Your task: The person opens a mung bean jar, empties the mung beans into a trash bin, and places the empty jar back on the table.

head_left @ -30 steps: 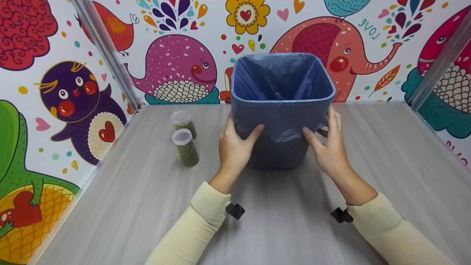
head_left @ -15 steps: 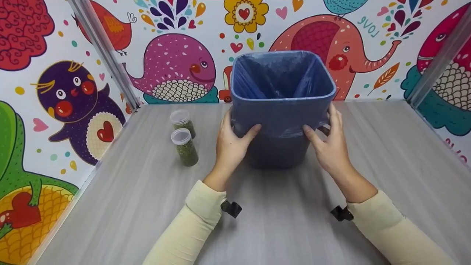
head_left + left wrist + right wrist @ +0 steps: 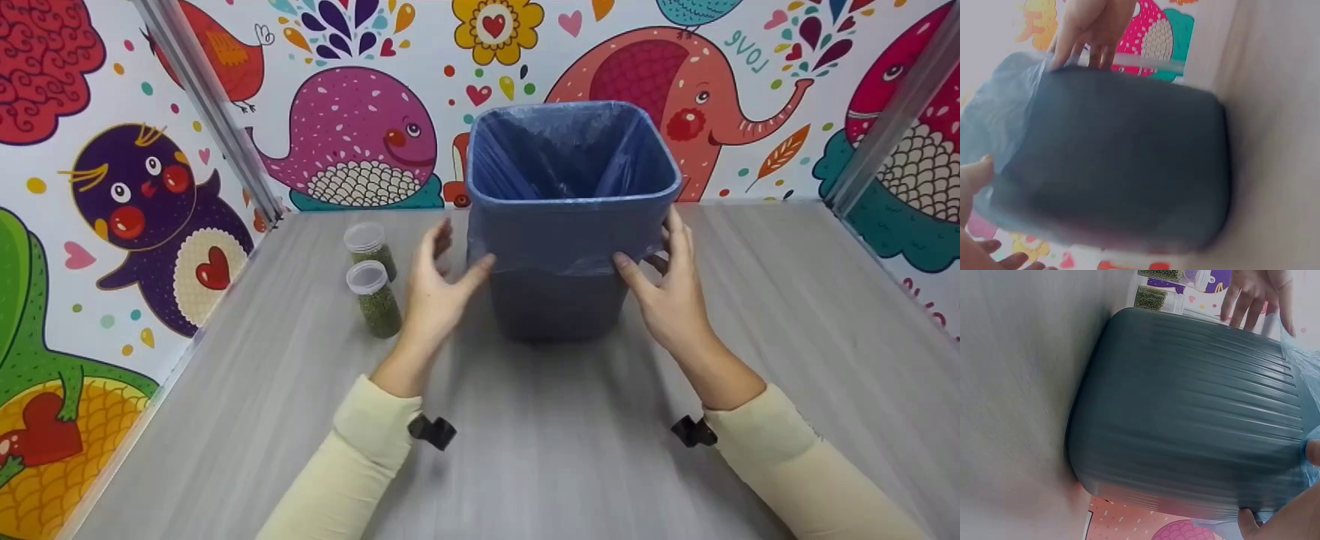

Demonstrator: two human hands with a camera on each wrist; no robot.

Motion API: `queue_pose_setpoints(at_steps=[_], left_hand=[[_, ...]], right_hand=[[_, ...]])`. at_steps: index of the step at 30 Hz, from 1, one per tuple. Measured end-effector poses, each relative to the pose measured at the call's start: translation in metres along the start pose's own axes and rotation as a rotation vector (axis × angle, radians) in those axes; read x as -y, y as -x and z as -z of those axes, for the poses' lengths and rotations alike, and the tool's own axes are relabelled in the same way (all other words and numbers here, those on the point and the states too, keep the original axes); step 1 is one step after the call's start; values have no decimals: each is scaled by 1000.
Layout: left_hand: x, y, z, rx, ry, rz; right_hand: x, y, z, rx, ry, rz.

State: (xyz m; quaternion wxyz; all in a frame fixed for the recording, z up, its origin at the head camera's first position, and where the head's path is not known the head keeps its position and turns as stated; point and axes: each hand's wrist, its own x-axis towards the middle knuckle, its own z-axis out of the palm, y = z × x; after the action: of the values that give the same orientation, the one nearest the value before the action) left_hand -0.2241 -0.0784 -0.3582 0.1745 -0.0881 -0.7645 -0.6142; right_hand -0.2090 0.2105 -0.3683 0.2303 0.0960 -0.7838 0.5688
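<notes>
A dark blue-grey trash bin (image 3: 559,311) stands upright on the table, lined with a translucent blue trash bag (image 3: 551,236) folded down over its rim. My right hand (image 3: 675,300) holds the bin's right side, thumb on the front and fingers round the corner over the bag's edge. To the left, my left hand (image 3: 435,296) is spread, fingers off the wall; its thumb tip is close to the bin's front left corner, and whether it touches I cannot tell. The left wrist view shows this thumb (image 3: 977,174) beside the bag's edge.
Two clear lidded jars of green granules stand left of my left hand: a front jar (image 3: 377,307) and a rear jar (image 3: 373,251). Cartoon-printed walls (image 3: 360,135) and metal corner posts (image 3: 214,112) bound the grey table (image 3: 555,450) behind and at the sides.
My left hand has let go of the bin's left side and moved left, fingers spreading. The bag's front fold now lies flatter. My right hand stays in place.
</notes>
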Motion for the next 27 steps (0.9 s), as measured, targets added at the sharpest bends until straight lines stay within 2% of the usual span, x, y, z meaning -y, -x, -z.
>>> queue_pose_setpoints(at_steps=[4,9,12,14,18,22,27], left_hand=[[3,-9,33,-113,-79,-40],[22,-18,73,-230,-118,-2],[41,-19,89,-259,-160,42],[54,-19,97,-257,-186,86],[74,-21,107,-198,-53,191],[85,-23,110,-132,69,292],[94,-22,108,-91,81,364]], right_hand=[[0,0,0,-2,-1,0],[-1,0,0,2,-9,7],[-1,-1,0,5,-18,5],[-1,-1,-1,9,-13,-1],[-1,-1,-1,13,-9,-16],[-1,1,1,16,-12,-22],[0,-1,1,11,1,-6]])
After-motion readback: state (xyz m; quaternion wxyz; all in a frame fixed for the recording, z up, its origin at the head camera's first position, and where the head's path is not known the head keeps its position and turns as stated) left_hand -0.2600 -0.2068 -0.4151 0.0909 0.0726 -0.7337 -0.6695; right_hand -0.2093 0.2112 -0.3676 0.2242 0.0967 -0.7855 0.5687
